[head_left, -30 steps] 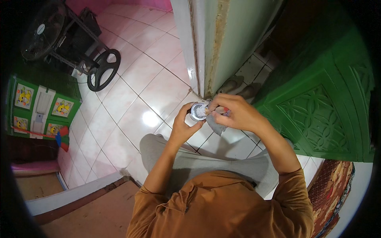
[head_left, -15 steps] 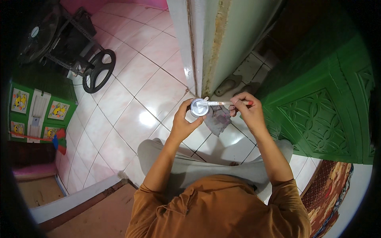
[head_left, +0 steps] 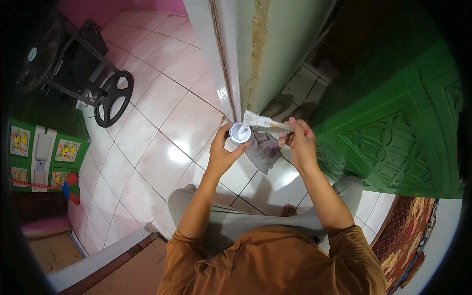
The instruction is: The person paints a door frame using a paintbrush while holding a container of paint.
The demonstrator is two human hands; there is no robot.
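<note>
My left hand (head_left: 224, 151) is wrapped round a small round tub of white paint (head_left: 240, 132), held above the floor with its open top toward me. In my right hand (head_left: 300, 142) is a paintbrush (head_left: 266, 122), gripped by its handle. White paint coats the bristles, which point left and sit just above the tub's far right rim. Below the brush a crumpled grey cloth (head_left: 264, 152) lies on the tiles. Just beyond both hands stands the foot of a white door frame (head_left: 230, 93) with a worn, yellowish strip (head_left: 256, 54) along it.
A green carved panel (head_left: 393, 147) rises close on the right. Sandals (head_left: 276, 105) lie behind the frame. At the left are a black steering wheel (head_left: 114, 98) on a metal stand and a green cabinet (head_left: 46, 120). A patterned cloth (head_left: 405, 241) is at lower right.
The brush has come up off the tub's mouth, and its flat side now shows. My view has shifted slightly, so the door frame appears further left.
</note>
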